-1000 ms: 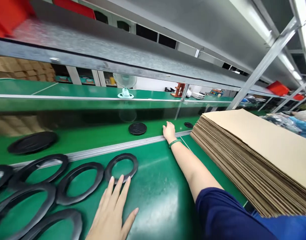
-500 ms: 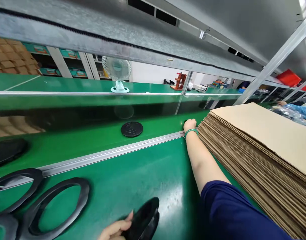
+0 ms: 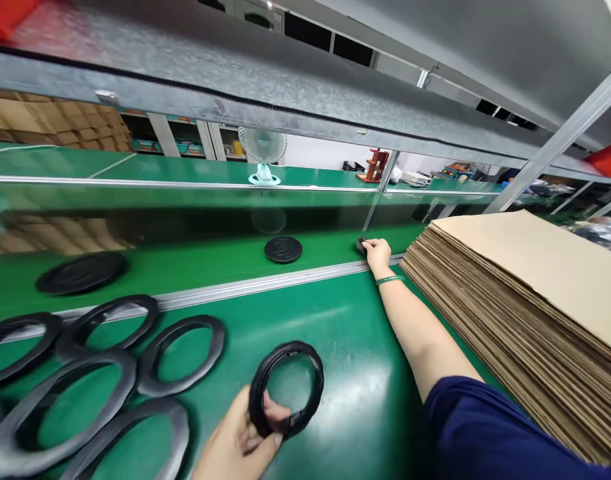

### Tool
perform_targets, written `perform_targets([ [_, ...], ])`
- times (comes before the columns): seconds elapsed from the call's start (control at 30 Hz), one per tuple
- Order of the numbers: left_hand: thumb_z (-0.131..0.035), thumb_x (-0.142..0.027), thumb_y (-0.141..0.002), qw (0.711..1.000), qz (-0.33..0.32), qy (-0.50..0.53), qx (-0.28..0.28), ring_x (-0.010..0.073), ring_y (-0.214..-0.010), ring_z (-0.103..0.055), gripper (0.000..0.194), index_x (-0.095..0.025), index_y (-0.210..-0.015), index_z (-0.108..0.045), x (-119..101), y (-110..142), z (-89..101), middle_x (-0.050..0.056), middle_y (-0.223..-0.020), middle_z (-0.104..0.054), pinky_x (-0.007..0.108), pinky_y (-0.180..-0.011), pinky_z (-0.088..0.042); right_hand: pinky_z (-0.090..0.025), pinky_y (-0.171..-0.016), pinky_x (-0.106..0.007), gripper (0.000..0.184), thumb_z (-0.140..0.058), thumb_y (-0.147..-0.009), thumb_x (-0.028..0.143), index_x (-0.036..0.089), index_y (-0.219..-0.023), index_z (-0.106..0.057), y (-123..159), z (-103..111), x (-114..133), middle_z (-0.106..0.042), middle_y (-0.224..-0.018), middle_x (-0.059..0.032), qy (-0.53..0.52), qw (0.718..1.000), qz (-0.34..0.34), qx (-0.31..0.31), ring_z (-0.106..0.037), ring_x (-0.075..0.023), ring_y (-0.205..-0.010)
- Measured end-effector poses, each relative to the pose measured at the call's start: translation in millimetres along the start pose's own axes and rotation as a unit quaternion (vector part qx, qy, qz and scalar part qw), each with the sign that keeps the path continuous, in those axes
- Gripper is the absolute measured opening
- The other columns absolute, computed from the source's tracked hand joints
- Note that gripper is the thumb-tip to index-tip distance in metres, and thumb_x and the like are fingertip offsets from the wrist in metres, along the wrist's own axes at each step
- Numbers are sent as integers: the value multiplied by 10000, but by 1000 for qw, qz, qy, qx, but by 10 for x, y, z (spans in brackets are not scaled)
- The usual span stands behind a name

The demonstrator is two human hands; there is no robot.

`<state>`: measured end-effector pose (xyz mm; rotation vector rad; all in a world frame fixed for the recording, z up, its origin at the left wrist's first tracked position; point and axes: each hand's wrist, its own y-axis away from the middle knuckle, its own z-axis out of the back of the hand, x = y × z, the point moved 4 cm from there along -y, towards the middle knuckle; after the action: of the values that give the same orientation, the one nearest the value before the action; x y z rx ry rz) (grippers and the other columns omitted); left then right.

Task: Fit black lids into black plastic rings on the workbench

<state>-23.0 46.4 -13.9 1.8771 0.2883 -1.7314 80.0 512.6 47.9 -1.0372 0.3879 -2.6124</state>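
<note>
My left hand point(image 3: 240, 433) holds a black rubber ring point(image 3: 286, 390) up off the green bench, with fingers passing through its opening. Several similar oval rings point(image 3: 180, 353) lie flat to the left of it. Across the metal rail, my right arm stretches out. My right hand point(image 3: 378, 255) is closed on the edge of a small black disc point(image 3: 361, 245), most of which it hides. A second black disc point(image 3: 283, 249) lies to the left of that hand, and a larger one point(image 3: 81, 273) lies farther left.
A tall stack of flat cardboard sheets point(image 3: 525, 280) stands right of my right arm. An aluminium rail point(image 3: 245, 288) divides the green bench point(image 3: 345, 320). A small fan point(image 3: 262, 153) stands beyond a glass panel, and bagged goods point(image 3: 602, 233) lie at far right.
My left hand has picked up a ring from the bench and now holds it flatter, in clearer view. My right hand has closed and moved onto the small disc. The view has shifted slightly.
</note>
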Motion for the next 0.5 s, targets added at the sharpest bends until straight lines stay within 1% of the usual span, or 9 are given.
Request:
perform_targets([
  [0.07,-789,-376,-667,999,8,-21,25,287,-956,-714,400,-210,-913,-520,-43,-23,11,96,-947,-742,390,-893,-587,-520,-928,-388,144,-665,-964,254,115,-967,-699,408,-11,247,-666,-990,-71,-64,997,47,20,-633,-202,-966],
  [0.13,-778,-374,-691,998,15,-46,44,306,-1003,-704,388,-201,-910,-508,-116,-16,29,131,-1019,-742,454,-963,-551,-525,-889,-352,128,-671,-939,222,118,-957,-743,923,24,491,-667,-922,-75,-127,986,93,49,-633,-200,-911],
  [0.23,-786,-398,-705,997,34,-50,48,323,-1064,-687,416,-200,-918,-488,-225,20,40,150,-1116,-730,508,-1008,-515,-527,-814,-309,86,-740,-886,229,188,-945,-788,1748,189,819,-657,-845,-32,-209,960,153,106,-621,-181,-837],
  [0.27,-797,-393,-691,997,41,-44,46,328,-1072,-685,436,-202,-919,-477,-247,30,35,149,-1116,-731,515,-1008,-513,-526,-783,-295,70,-768,-871,241,212,-928,-795,1999,263,916,-652,-816,-16,-237,947,176,128,-616,-170,-808],
  [0.3,-809,-380,-672,997,48,-36,46,333,-1078,-683,462,-201,-933,-473,-258,38,28,146,-1106,-735,520,-1005,-514,-524,-755,-287,60,-776,-875,261,224,-917,-799,2228,339,1008,-648,-796,-10,-272,927,212,148,-610,-162,-785],
  [0.37,-829,-353,-642,998,47,-22,39,338,-1103,-673,543,-189,-1033,-489,-259,45,20,137,-1134,-726,523,-1006,-513,-515,-710,-285,116,-730,-934,310,214,-930,-795,2602,481,1161,-643,-784,-21,-334,872,315,168,-595,-153,-751],
  [0.4,-837,-342,-636,998,41,-19,33,335,-1121,-663,611,-182,-1115,-492,-249,46,23,133,-1179,-709,521,-1011,-511,-510,-696,-287,163,-685,-970,326,202,-947,-788,2740,532,1208,-639,-784,-30,-343,847,371,163,-584,-151,-738],
  [0.43,-843,-332,-636,999,32,-17,26,329,-1141,-653,684,-182,-1197,-482,-238,46,29,126,-1232,-684,516,-1017,-508,-505,-687,-289,200,-642,-1000,330,188,-965,-779,2844,562,1235,-632,-785,-37,-335,828,423,150,-572,-150,-728],
  [0.5,-851,-322,-641,1000,15,-16,12,314,-1160,-638,770,-191,-1290,-456,-219,43,47,109,-1294,-643,493,-1022,-507,-496,-673,-292,224,-591,-1027,303,160,-983,-758,2959,563,1246,-612,-779,-46,-287,808,501,116,-550,-152,-716],
])
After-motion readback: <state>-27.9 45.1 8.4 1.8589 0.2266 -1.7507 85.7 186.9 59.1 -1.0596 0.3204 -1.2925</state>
